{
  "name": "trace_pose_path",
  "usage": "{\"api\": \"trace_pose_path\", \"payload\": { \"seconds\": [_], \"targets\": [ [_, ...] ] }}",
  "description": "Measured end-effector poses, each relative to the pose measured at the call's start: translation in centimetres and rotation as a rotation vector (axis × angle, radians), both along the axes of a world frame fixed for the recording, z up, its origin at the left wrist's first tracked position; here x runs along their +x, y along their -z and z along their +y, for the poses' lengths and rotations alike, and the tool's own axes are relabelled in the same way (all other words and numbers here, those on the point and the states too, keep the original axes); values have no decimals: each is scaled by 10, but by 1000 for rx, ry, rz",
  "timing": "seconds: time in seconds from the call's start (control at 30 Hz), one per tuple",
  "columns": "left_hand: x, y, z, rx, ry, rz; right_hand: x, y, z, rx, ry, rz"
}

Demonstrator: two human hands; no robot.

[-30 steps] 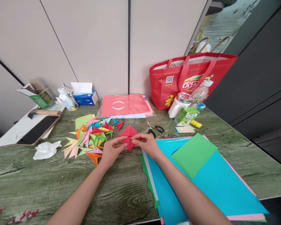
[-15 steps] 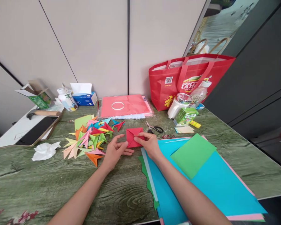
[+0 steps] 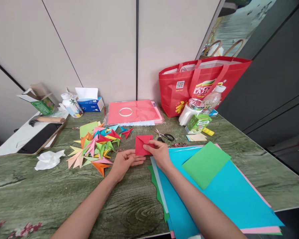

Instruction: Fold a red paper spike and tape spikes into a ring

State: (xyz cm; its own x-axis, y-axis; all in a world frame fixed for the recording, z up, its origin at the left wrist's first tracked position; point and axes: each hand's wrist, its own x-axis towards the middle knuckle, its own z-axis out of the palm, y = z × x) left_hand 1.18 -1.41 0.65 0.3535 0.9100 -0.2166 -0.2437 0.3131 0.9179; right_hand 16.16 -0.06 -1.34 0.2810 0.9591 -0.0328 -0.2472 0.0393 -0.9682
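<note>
A small red square of folded paper (image 3: 141, 146), with creases meeting near its middle, is held up just above the table in front of me. My right hand (image 3: 160, 153) pinches it at its right side between thumb and fingers. Below its lower left edge lies my left hand (image 3: 124, 163), fingers stretched out toward the right and the thumb apart from the paper. Whether those fingers touch the paper's underside I cannot tell. To the left is a pile of folded paper pieces (image 3: 97, 144) in many colours. Behind my right hand lie scissors (image 3: 164, 135) with black handles.
Large blue paper sheets (image 3: 189, 205) lie under my right forearm, with a green square (image 3: 206, 165) on top. A plastic-wrapped paper pack (image 3: 132, 113), a red bag (image 3: 179, 93), a green box (image 3: 198, 123), a tissue box (image 3: 92, 104) and a crumpled tissue (image 3: 49, 160) surround the work.
My left hand's spread fingers have straightened and moved right, beneath the red paper's lower edge. The paper, still in my right hand, has shifted slightly up and right.
</note>
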Motion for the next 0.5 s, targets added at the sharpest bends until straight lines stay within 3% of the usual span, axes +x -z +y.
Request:
{"api": "trace_pose_path", "payload": {
  "seconds": [0.27, 0.4, 0.5],
  "targets": [
    [-1, 1, 1, 32, -4, 21, -3, -4, -4, 81, -73, -165],
    [-4, 2, 6, 43, -111, -16, 1, -8, -3, 62, -143, -117],
    [-7, 1, 8, 8, -121, -28, 6, -12, 0, 31, -144, -33]
  ]
}}
